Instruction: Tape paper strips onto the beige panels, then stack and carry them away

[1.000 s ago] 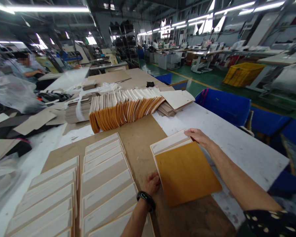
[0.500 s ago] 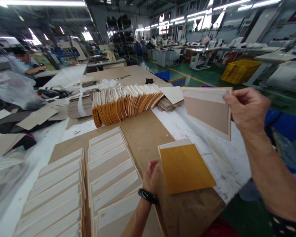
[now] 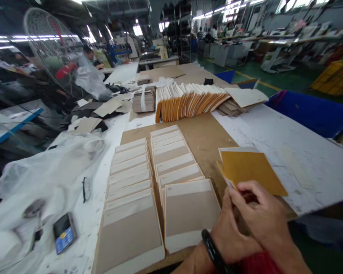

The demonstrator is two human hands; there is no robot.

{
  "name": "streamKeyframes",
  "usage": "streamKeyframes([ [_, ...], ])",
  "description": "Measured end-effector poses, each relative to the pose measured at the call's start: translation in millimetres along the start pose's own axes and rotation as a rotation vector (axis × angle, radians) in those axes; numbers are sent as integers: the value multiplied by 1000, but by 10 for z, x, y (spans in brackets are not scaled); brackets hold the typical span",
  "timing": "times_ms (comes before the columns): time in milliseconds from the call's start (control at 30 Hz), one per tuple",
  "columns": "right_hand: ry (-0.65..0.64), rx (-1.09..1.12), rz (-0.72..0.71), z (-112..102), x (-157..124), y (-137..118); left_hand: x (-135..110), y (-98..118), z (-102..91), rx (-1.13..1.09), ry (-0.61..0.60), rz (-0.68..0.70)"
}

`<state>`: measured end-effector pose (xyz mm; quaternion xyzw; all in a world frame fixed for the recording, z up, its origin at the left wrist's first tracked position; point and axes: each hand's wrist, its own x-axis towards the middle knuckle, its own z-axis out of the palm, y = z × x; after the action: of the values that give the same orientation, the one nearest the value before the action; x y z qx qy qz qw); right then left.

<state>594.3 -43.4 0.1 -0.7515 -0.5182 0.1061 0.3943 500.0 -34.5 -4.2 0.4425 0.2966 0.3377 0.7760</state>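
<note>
My left hand, with a black bangle on its wrist, and my right hand come together low at the right. Between them, both closed, they grip a thin orange-and-white panel, seen nearly edge-on. Just behind it lies a mustard-coloured panel, a pale edge showing along its far side. To the left of my hands, beige panels with white bands and orange edges overlap in two rows; the right row's nearest panel sits beside my left wrist.
A long row of orange-edged panels stands upright at the back of the brown board. A tied bundle adjoins it. A phone, glasses and plastic sheeting lie left. A blue bin borders the right side.
My right hand has come down and inward with the raised panel and met my left hand, which now grips it too. The view has turned left.
</note>
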Motion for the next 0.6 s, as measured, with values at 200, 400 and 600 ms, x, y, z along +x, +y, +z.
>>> streamKeyframes([
  [200, -240, 155, -20, 364, -346, -117, -414, -228, -564, -48, 126, 25],
  [400, -155, -58, 230, 620, -430, 857, -662, -553, -1384, -60, 378, -117],
  [600, -355, 47, 338, 933, -563, 1222, -698, -670, -1782, 127, 500, -110],
])
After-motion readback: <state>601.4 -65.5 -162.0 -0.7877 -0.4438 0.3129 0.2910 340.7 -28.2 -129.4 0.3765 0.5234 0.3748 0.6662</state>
